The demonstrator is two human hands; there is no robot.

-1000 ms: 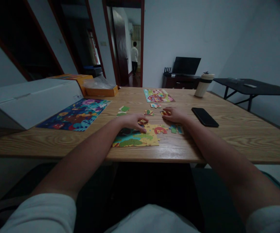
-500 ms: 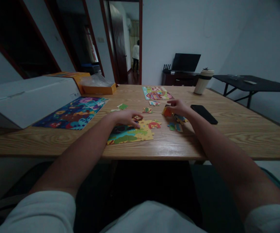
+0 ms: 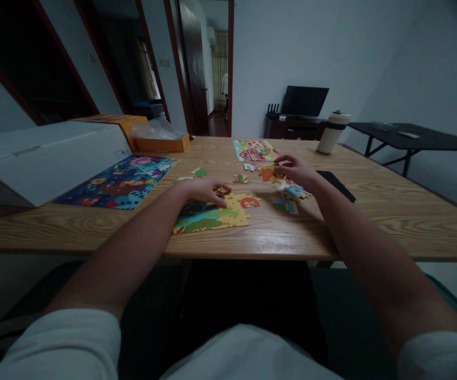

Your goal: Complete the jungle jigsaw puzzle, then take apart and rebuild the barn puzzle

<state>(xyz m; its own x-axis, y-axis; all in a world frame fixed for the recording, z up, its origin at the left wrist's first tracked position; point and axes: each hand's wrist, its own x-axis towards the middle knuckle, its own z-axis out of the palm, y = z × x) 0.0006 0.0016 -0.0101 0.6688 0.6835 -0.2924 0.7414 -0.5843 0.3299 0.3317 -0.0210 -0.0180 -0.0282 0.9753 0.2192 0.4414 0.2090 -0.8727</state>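
My left hand [image 3: 208, 190] rests over the partly joined jigsaw puzzle [image 3: 212, 220], its thumb and fingers apart and no piece seen between them. At the puzzle's right edge is a piece with a red-orange arc [image 3: 249, 202]. In my right hand [image 3: 295, 171] an orange puzzle piece [image 3: 268, 173] is pinched at its right side, tilted up off the table. A small pile of puzzle pieces [image 3: 293, 190] lies just below that hand, with a blue-green piece [image 3: 286, 206] in front. A green-and-yellow piece [image 3: 240, 179] lies between the hands.
A pink-and-green picture sheet [image 3: 255, 151] lies farther back, with a loose piece [image 3: 251, 167] before it. A dark blue picture [image 3: 121, 182] and a white box [image 3: 54, 158] are at left, an orange tray [image 3: 163, 143] behind. A phone [image 3: 336, 184] and cup [image 3: 332, 132] stand right.
My right hand has shifted slightly, bringing the orange piece leftward and away from the pile. My left hand stays nearly in place. A person in the doorway has moved mostly behind the door frame.
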